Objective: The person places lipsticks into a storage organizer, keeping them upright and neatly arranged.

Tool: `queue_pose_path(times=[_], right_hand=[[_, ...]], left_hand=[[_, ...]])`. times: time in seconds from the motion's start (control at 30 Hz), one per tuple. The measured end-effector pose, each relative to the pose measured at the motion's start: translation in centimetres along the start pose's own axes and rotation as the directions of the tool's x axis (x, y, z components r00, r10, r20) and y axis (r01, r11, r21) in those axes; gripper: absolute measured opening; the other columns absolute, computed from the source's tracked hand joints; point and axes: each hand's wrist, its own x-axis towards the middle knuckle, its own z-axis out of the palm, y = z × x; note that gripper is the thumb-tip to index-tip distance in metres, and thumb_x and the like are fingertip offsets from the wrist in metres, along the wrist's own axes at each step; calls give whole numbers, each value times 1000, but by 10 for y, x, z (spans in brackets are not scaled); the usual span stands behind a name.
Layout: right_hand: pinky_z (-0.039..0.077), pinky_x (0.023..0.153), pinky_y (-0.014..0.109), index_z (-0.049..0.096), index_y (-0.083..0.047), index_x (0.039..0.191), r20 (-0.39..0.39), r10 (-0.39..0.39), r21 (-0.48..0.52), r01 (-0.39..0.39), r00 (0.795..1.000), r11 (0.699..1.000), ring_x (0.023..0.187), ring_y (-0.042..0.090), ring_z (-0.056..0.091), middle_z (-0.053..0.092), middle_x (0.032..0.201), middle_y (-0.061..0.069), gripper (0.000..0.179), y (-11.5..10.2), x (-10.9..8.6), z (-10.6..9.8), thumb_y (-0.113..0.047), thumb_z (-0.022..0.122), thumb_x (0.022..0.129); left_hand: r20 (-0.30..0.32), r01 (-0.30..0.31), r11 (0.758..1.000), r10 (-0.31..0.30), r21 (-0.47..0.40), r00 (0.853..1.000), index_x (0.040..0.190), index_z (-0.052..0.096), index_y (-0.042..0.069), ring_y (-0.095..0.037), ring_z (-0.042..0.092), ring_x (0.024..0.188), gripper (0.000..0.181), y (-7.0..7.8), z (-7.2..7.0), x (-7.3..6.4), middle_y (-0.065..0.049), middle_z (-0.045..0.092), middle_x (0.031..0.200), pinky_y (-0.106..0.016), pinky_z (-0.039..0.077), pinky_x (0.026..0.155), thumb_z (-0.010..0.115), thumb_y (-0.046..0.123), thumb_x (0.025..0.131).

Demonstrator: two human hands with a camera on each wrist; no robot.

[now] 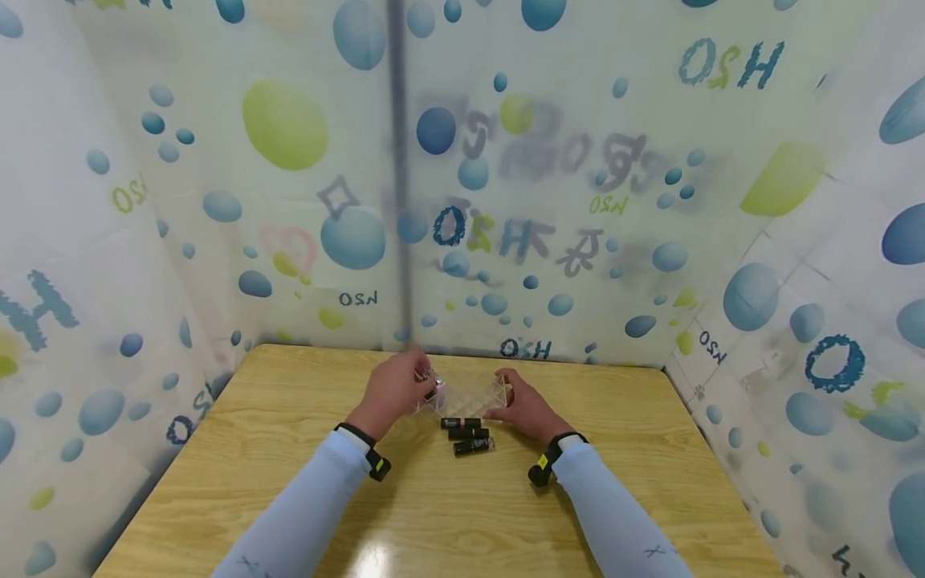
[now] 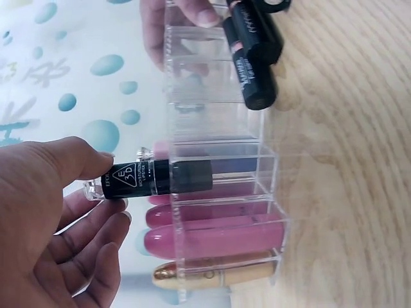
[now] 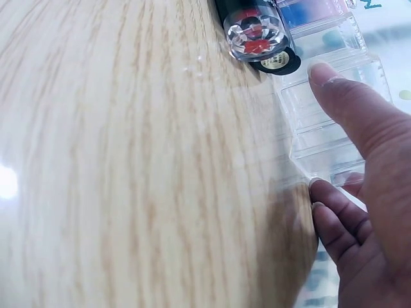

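My left hand (image 1: 393, 389) pinches a black lipstick (image 2: 128, 179) with a clear faceted end between thumb and fingers. The lipstick's dark grey end reaches into a compartment of a clear plastic lipstick organizer (image 1: 470, 393). Pink tubes (image 2: 221, 240) and a gold tube (image 2: 212, 276) stand in compartments at that end. My right hand (image 1: 531, 409) grips the organizer's other end, its thumb on the front wall and fingers around the side, as the right wrist view shows. Three black lipsticks (image 1: 470, 433) lie on the table in front of the organizer, one with a clear faceted tip (image 3: 257, 38).
The wooden table (image 1: 289, 449) ends at its back edge just behind the organizer. Around it hang light curtains (image 1: 578, 305) printed with blue and green dots.
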Motion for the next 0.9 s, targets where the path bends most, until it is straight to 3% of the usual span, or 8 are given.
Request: queue_pose_path(times=[0.23, 0.53, 0.73, 0.9], right_hand=[[41, 68, 36, 39, -23, 165, -3, 9, 0, -9, 1000, 1000, 71, 18, 49, 58, 87, 6, 84, -2, -2, 1, -37, 88, 98], [40, 68, 37, 39, -21, 166, -7, 6, 0, -6, 1000, 1000, 73, 18, 48, 57, 86, 6, 84, -3, -4, 1, -36, 87, 99], [42, 69, 38, 39, -21, 166, -8, 5, 1, -5, 1000, 1000, 74, 19, 50, 59, 88, 7, 84, -3, -4, 1, -36, 87, 98], [42, 69, 37, 39, -21, 165, -10, 6, -4, -6, 1000, 1000, 75, 20, 51, 60, 89, 7, 84, -5, -4, 1, -36, 87, 98]], left_hand=[[20, -43, 995, 41, 88, 999, 102, 74, 18, -13, 59, 74, 14, -2, 5, -1, 6, 65, 88, -36, 52, 67, 84, 28, 101], [12, -135, 974, 135, 184, 991, 103, 77, 14, -17, 55, 86, 19, -9, 15, -3, 1, 56, 93, -36, 53, 73, 87, 29, 98], [-7, -137, 972, 141, 189, 990, 103, 76, 13, -17, 52, 86, 20, -11, 16, -4, 0, 54, 93, -36, 51, 72, 87, 29, 98], [-7, -123, 987, 124, 108, 992, 110, 76, 11, -21, 54, 90, 33, -19, 10, -2, -4, 57, 102, -40, 53, 78, 90, 36, 95]])
